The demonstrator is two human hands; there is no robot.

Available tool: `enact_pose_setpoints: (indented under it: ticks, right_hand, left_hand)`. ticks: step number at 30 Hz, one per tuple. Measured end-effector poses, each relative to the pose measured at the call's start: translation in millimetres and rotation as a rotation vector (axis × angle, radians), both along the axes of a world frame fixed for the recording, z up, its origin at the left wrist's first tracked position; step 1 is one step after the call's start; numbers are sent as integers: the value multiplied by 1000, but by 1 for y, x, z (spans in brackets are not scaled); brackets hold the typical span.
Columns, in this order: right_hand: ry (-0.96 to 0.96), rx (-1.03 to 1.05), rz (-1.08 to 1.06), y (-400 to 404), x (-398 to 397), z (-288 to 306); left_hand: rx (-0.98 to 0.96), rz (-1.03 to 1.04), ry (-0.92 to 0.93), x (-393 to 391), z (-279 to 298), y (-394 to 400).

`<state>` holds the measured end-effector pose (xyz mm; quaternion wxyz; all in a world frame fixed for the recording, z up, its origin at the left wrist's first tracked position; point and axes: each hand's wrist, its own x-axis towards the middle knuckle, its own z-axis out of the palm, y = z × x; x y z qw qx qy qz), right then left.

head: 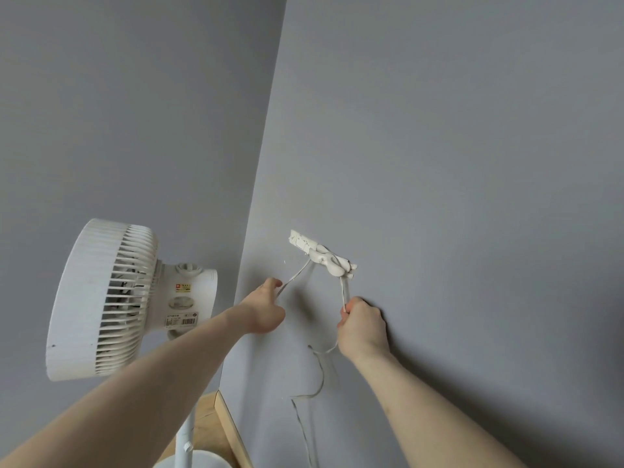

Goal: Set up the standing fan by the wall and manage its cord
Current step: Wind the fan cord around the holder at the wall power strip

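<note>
White fan cord (pixel 343 292) is pinched in both the left hand (pixel 266 307) and right hand (pixel 361 324); keep gentle slack while looping over the wall hook (pixel 329 260).

A white standing fan (pixel 101 298) is seen at the left, upright on its pole in the corner, its slatted head turned leftward. Its thin white cord (pixel 319 376) is looped down the grey wall from a white socket strip (pixel 320 253) fixed there.
</note>
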<state>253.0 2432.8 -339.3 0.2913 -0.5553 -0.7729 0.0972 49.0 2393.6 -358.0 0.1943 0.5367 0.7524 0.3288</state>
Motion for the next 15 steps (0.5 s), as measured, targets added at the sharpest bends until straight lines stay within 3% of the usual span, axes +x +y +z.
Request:
enact_pose_setpoints:
  ticks: [5, 9, 12, 15]
  right_hand:
    - [-62, -105, 2, 11, -20, 2]
    - [-89, -190, 4, 19, -38, 5]
    - [64, -283, 34, 28, -52, 2]
    - [320, -336, 51, 40, -70, -9]
  left_hand:
    - [5, -27, -194, -9, -7, 9]
    - [159, 65, -381, -16, -11, 11]
    - [210, 97, -556, -16, -8, 6]
    - [163, 96, -607, -18, -15, 9]
